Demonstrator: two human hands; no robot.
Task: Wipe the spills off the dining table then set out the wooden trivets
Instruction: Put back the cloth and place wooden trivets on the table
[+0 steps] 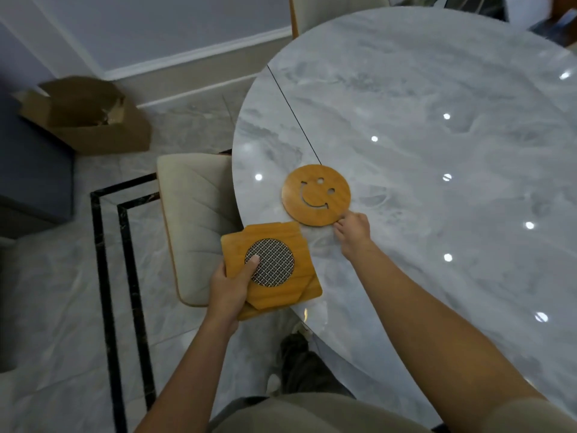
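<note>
A round wooden trivet with a cut-out smiley face (316, 195) lies flat on the grey marble dining table (437, 151), near its left edge. My right hand (352, 233) pinches that trivet's near rim with its fingertips. My left hand (225, 287) grips a small stack of square wooden trivets (274, 270) over the table's edge. The top one has a round metal mesh centre, and my thumb rests on the mesh.
A cream cushioned chair (193, 220) is tucked against the table's left side, below the stack. An open cardboard box (90, 117) sits on the marble floor at the far left. Another chair back (337, 10) stands at the table's far side.
</note>
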